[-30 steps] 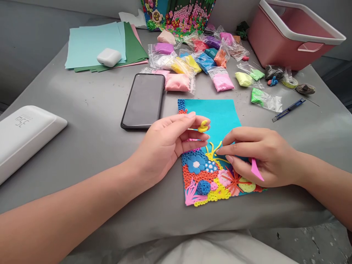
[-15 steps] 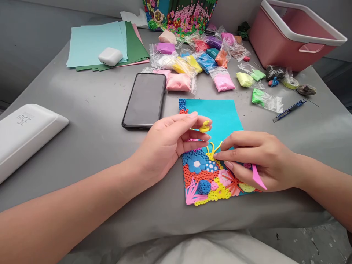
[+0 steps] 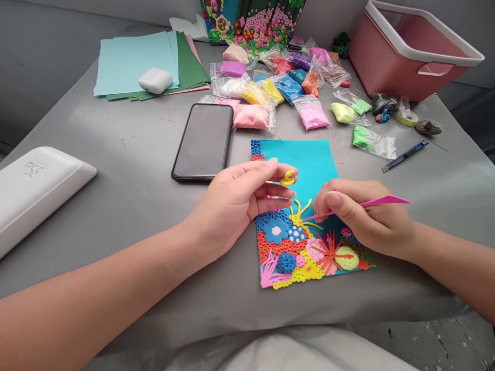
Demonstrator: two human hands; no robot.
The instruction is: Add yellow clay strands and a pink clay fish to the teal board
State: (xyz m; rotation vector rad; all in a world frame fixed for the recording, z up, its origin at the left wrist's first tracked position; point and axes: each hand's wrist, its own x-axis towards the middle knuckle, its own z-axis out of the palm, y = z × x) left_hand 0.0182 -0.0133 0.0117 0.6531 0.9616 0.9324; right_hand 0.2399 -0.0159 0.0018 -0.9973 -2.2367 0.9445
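While your right hand (image 3: pixel 371 216) grips the pink tool (image 3: pixel 386 200) between thumb and fingers, its thin tip points at the base of the yellow strands (image 3: pixel 296 219) on the sheet (image 3: pixel 305 157); whether it touches them is too small to tell. Your left hand (image 3: pixel 240 198), fingers loosely curled, holds a curl of yellow clay (image 3: pixel 287 179) above the sheet's left side. You seem to be setting or shaping those strands, and the next move probably calls for a light, steady press of the tip, keeping your knuckles off the raised pieces. The sheet lies flat on the table (image 3: pixel 135 206) in front of you. Its far part is mostly bare turquoise; the near part is packed with small rings (image 3: pixel 280 249) in blue, orange and yellow, a blue flower (image 3: pixel 276 231) with a white centre, pink fronds (image 3: pixel 266 281) at the near left corner, and a spiky orange burst (image 3: pixel 330 252) partly over a pale yellow disc (image 3: pixel 348 264).
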